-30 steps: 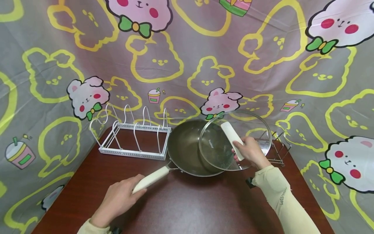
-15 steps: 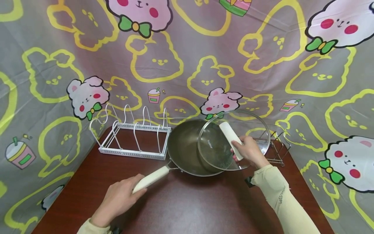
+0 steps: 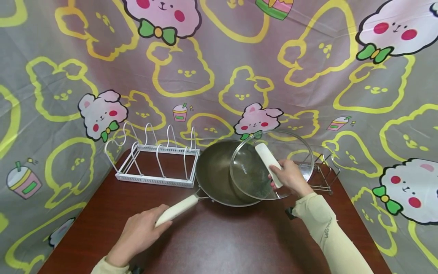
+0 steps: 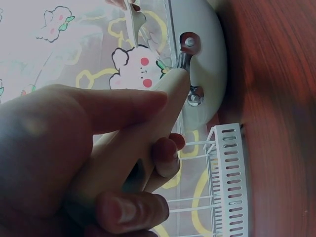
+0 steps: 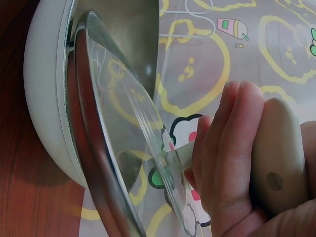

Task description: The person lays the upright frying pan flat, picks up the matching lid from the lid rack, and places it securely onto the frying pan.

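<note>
A deep frying pan [image 3: 217, 173] with a dark inside and pale outside sits on the table. My left hand [image 3: 142, 232] grips its cream handle [image 3: 178, 209]; in the left wrist view the fingers curl round that handle [image 4: 170, 98]. Over the pan's right part is a glass lid [image 3: 246, 180] with a metal rim, shifted to the right so that the pan's left part shows. My right hand [image 3: 291, 177] holds the lid's cream grip [image 3: 267, 160]. In the right wrist view the lid [image 5: 123, 108] is beside the pan's rim [image 5: 69, 98]; contact is hard to tell.
A white rack [image 3: 155, 179] with upright loops stands left of the pan, close to its rim. Behind the lid at right is a small metal wire rack [image 3: 323, 177], partly hidden. A patterned cloth [image 3: 212, 49] hangs around the brown table [image 3: 219, 243].
The lid and my right hand have drifted slightly left over the pan. My left hand and the pan have stayed in place.
</note>
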A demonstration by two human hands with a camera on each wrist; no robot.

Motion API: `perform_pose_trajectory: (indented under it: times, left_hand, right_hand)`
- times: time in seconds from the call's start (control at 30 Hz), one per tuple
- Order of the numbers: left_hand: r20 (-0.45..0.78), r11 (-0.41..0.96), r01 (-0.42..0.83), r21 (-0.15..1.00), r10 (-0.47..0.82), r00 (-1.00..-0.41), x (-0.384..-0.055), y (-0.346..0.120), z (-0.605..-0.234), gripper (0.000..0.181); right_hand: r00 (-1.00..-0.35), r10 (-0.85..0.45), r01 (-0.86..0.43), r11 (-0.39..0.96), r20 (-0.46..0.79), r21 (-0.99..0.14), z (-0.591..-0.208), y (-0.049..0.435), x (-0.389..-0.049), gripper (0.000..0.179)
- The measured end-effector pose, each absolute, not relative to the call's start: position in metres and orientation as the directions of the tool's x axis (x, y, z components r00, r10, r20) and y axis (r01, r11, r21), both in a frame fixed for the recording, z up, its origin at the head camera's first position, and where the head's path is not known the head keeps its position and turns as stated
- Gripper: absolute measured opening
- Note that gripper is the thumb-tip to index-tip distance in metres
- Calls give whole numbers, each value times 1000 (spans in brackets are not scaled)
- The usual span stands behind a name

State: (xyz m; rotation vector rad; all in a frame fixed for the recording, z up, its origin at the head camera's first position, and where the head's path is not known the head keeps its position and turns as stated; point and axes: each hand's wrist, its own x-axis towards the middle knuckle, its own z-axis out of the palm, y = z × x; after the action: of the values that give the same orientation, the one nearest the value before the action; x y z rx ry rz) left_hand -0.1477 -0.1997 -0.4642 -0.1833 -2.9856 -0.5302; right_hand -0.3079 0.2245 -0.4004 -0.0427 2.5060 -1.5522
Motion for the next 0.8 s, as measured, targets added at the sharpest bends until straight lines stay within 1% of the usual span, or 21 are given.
perform_pose_trajectory:
  times: [0.5,0.8]
  left_hand:
    - [118,932,135,336,101,-988,-147,-201,-463,28]
    - [111,934,131,331,99,-989,-147,-200,-464,29]
  right_hand:
    - [-975,-133,103,437,-178,-894,-403,222,-310,38]
    - [-970,-138,114,458,-198,-882,-402,220,-311,43]
